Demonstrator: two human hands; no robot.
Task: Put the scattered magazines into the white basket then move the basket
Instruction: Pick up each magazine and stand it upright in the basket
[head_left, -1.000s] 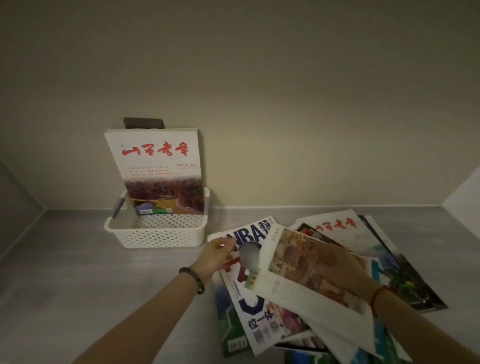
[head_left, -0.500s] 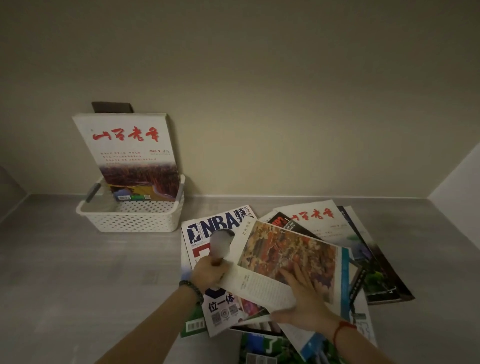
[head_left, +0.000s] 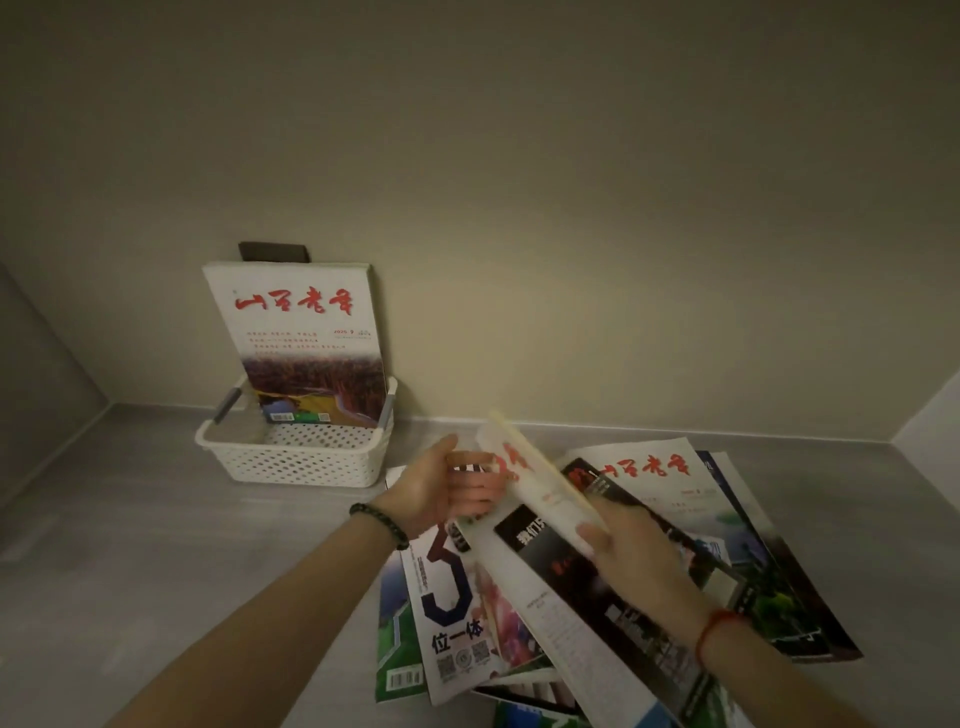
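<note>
A white perforated basket (head_left: 291, 460) stands by the back wall on the left. One magazine with red characters (head_left: 301, 338) stands upright in it, leaning on the wall. To the right, several magazines (head_left: 649, 587) lie scattered in an overlapping pile on the grey surface. A white magazine with red lettering (head_left: 540, 483) is lifted on edge above the pile. My right hand (head_left: 631, 551) grips its near lower edge. My left hand (head_left: 441, 483), with a dark bead bracelet at the wrist, is open with its palm against the magazine's left side.
The grey surface (head_left: 156, 545) is bounded by a beige back wall (head_left: 571, 234) and side walls at the far left and far right. A small dark plate (head_left: 272, 251) sits on the wall behind the basket.
The magazine that lay flat on the pile has been raised on edge. My right hand went from pressing on it to gripping its edge. My left hand opened beside it.
</note>
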